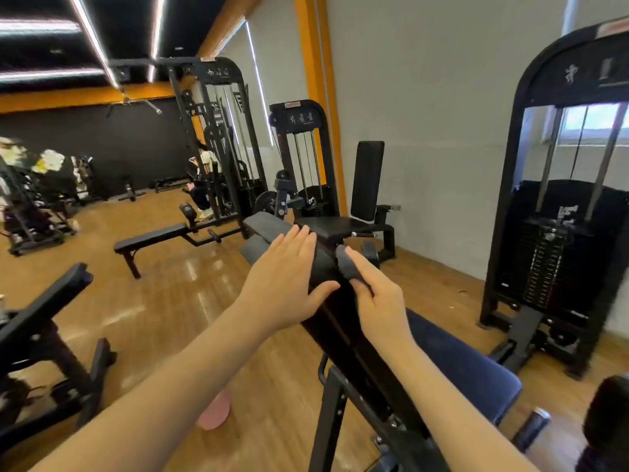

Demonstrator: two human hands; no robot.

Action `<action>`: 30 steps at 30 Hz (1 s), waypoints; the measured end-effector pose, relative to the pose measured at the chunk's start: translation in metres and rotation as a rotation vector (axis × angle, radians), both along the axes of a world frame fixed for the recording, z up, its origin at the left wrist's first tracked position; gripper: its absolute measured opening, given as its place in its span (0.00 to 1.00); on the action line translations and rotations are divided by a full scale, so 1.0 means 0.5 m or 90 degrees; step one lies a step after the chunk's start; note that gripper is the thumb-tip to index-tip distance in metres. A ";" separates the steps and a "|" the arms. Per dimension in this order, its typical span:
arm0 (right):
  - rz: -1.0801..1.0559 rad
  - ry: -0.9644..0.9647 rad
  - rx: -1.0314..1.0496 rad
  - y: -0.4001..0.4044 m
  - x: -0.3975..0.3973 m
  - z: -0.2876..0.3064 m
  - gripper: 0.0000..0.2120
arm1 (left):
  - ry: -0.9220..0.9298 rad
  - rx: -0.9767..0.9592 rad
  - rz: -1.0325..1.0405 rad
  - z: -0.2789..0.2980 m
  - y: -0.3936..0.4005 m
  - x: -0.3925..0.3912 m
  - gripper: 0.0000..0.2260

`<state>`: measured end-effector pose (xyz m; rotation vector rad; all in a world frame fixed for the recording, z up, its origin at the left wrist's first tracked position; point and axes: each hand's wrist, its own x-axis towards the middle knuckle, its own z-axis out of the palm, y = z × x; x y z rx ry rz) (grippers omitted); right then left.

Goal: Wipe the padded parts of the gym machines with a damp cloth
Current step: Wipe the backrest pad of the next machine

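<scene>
Blue seat (469, 366) at five o'clock. Left hand (289, 284) lies flat, fingers straight, on the back pad (272, 229); right hand (377, 298) pinches the dark cloth (347, 264) (folded small) beside it. Best use long, overlapping strokes with steady pressure.

Matt black vinyl pad (272, 229); glossy wood floor (177, 294).

My two hands, left (285, 284) and right (377, 301), one grey cloth (349, 267), two weight-stack machines (561, 212) (306, 158), one flat bench (149, 240), one pink bucket (214, 412).
</scene>
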<state>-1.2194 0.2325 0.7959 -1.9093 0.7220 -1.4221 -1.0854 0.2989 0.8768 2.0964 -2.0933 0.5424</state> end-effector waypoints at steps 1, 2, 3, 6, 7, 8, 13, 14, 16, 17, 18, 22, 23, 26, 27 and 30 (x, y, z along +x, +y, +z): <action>0.036 -0.006 0.003 -0.002 0.000 -0.002 0.23 | -0.005 0.018 0.022 0.006 0.002 -0.007 0.38; 0.052 -0.013 0.004 -0.008 -0.003 -0.011 0.24 | -0.014 0.033 0.043 0.011 0.004 -0.014 0.39; 0.059 -0.018 0.008 -0.016 -0.009 -0.028 0.24 | -0.024 0.044 0.060 0.016 0.005 -0.021 0.39; 0.075 -0.009 0.055 -0.039 -0.034 -0.093 0.24 | -0.038 0.066 0.101 0.020 0.008 -0.041 0.40; 0.088 -0.007 0.087 -0.047 -0.045 -0.107 0.23 | -0.035 0.067 0.110 0.019 0.007 -0.045 0.40; 0.098 -0.005 0.118 -0.055 -0.053 -0.114 0.22 | -0.033 0.068 0.119 0.018 0.006 -0.047 0.40; 0.126 -0.022 0.014 -0.053 -0.027 -0.033 0.23 | -0.040 0.068 0.137 0.015 0.003 -0.048 0.40; 0.143 -0.026 -0.014 -0.048 -0.017 -0.017 0.24 | -0.040 0.066 0.139 0.013 0.002 -0.047 0.40; 0.156 -0.030 -0.037 -0.049 -0.006 -0.015 0.23 | -0.047 0.064 0.145 0.011 0.001 -0.048 0.40; 0.154 -0.031 -0.040 -0.053 -0.007 -0.027 0.23 | -0.049 0.060 0.149 0.011 0.002 -0.050 0.40; 0.148 -0.034 -0.040 -0.057 -0.012 -0.045 0.23 | -0.052 0.054 0.154 0.010 0.001 -0.051 0.40; 0.121 -0.009 0.039 -0.070 -0.047 -0.137 0.23 | -0.105 0.006 0.163 -0.008 0.002 -0.071 0.39; 0.120 0.005 0.074 -0.077 -0.057 -0.158 0.22 | -0.127 -0.009 0.171 -0.018 0.003 -0.081 0.38; 0.119 0.036 0.122 -0.098 -0.072 -0.176 0.20 | -0.167 -0.048 0.214 -0.049 0.004 -0.105 0.39; 0.120 0.030 0.098 -0.102 -0.069 -0.159 0.21 | -0.169 -0.067 0.223 -0.056 0.002 -0.108 0.40; 0.175 -0.032 -0.022 -0.103 -0.035 -0.070 0.22 | -0.182 -0.117 0.244 -0.067 -0.003 -0.117 0.43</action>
